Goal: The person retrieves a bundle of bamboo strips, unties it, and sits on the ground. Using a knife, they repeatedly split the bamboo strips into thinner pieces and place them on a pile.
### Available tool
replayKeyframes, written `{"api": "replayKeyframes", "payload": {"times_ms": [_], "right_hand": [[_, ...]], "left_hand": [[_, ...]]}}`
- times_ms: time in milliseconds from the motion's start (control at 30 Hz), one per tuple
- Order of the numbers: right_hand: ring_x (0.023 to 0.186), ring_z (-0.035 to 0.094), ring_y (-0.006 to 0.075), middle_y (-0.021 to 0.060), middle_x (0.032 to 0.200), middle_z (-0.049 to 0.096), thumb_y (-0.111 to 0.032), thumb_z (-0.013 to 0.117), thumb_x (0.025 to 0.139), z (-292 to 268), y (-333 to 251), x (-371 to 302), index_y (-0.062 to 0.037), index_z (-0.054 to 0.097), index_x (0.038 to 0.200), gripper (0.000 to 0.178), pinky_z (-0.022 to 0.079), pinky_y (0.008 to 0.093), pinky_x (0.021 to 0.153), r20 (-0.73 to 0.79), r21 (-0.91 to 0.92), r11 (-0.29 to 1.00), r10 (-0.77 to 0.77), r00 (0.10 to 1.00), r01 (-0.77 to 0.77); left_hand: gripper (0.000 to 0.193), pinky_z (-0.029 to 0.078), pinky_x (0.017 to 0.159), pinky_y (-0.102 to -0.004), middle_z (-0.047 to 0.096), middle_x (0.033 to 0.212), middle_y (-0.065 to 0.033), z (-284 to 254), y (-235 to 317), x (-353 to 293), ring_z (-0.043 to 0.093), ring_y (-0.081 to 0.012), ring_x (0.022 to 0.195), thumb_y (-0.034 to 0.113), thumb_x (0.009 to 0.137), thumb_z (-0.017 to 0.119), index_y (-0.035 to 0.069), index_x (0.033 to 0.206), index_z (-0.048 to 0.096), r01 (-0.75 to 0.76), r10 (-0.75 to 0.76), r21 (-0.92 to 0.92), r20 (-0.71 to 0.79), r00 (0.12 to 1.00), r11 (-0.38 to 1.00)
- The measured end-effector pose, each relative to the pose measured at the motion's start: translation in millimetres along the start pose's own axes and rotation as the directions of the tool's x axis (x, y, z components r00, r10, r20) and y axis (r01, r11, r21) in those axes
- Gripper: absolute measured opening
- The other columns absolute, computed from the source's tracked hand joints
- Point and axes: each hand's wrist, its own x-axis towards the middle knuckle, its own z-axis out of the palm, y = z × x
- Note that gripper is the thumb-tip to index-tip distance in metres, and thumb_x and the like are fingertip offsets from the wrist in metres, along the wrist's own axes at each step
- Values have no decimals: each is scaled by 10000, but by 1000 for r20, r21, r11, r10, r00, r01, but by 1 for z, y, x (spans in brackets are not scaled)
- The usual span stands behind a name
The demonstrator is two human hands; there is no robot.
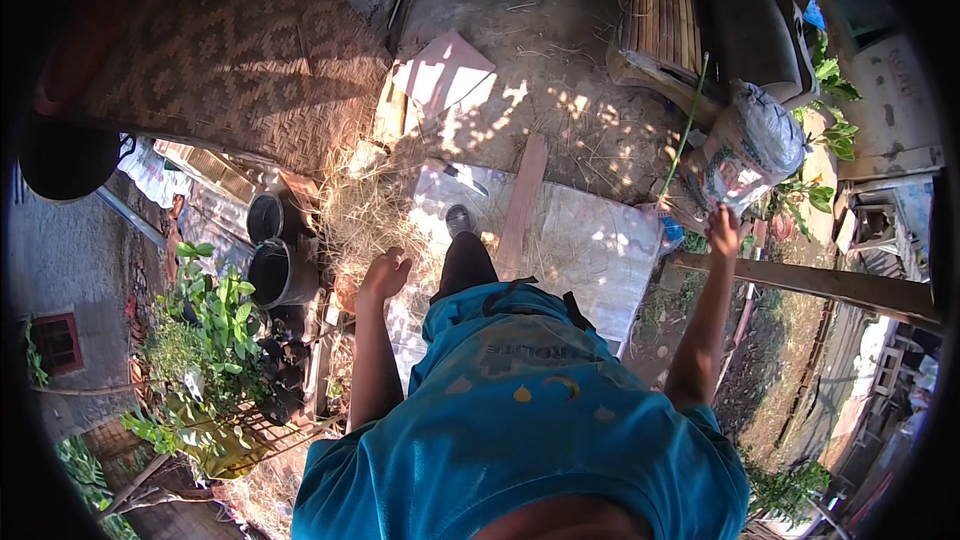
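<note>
My left hand (385,275) hangs beside my leg over loose straw, its fingers loosely bent and apart, with nothing in it. My right hand (723,232) is out to the right with its fingers closed. Its fingertips meet the lower edge of a stuffed whitish sack (748,148) in the picture; whether they grip it, I cannot tell. A thin green stalk (688,130) leans close to the sack. Near my sandalled foot (458,221), a knife (466,178) with a dark handle lies on a pale sheet (590,230). A reddish wooden plank (522,202) lies across that sheet.
A woven bamboo panel (230,60) fills the far left, above dark pots (285,270) and a leafy plant (215,310). At the far right stands a slatted wooden piece (660,10). A wooden beam (810,285) extends right. A pinkish sheet (445,72) lies ahead.
</note>
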Motion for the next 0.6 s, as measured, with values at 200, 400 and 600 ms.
{"api": "replayKeyframes", "payload": {"times_ms": [200,400,600], "right_hand": [[719,587,206,73,856,596,-409,641,979,128,253,-178,-137,596,1278,407,528,431,679,-6,-382,341,929,371,-859],[913,658,234,114,1134,644,-381,604,985,230,172,-109,-153,527,1375,458,510,447,815,-88,-271,452,867,490,-850],[624,635,145,47,760,673,-312,633,984,297,65,78,-51,672,1195,338,472,292,492,-95,-305,886,336,937,-349]], "left_hand": [[554,510,975,-449,685,1197,-256,-61,-28,100,656,-387,1143,403,953,583,41,1370,542,95,-104,93,100,989,991],[531,495,999,-449,612,1328,-242,-97,-32,266,645,-376,1142,376,946,614,25,1343,575,-110,85,147,166,982,983],[315,454,530,-318,642,761,-69,-146,41,437,573,-144,609,199,952,689,32,1212,626,-340,346,-109,44,937,934]]}}
